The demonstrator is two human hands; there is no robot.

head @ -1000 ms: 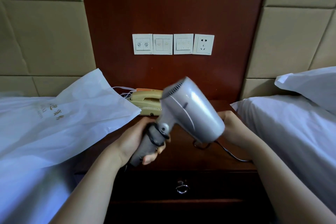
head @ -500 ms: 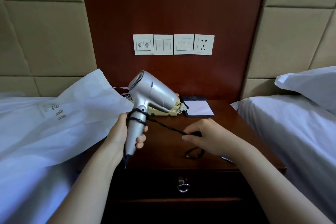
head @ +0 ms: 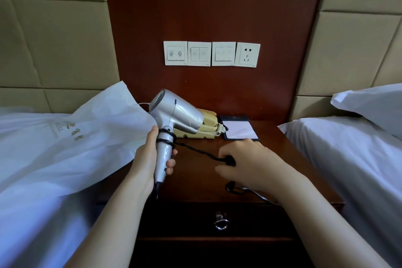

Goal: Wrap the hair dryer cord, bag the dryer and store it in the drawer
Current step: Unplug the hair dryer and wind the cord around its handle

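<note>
**Holding the dryer while the cord runs between my hands**

Gripping the handle of the dryer [head: 176, 113], my left hand [head: 148, 156] is closed around it, thumb up along one side and fingertips curled round the other. My right hand [head: 245, 161] is pinched shut on the cord [head: 195, 150], low over the nightstand [head: 195, 183].

I hold the dryer upright above the stand's left edge, its nozzle pointing right and slightly down, its intake grille facing up and left. It is silver, with a few black turns of cord wound round the top of the handle. From there the twisted cord stretches across to my right fingers; more of it loops on the wood below that hand.

Behind the dryer sit a cream phone [head: 208, 130] and a dark notepad [head: 239, 129]. A white bag [head: 82, 137] with gold print lies on the bed at left, overlapping the stand. The drawer [head: 221, 222] below is closed, with a metal pull. Switches [head: 199, 53] and a socket [head: 247, 55] are set on the red-brown panel above, between padded walls. A second bed with a pillow [head: 374, 102] is on the right.
</note>
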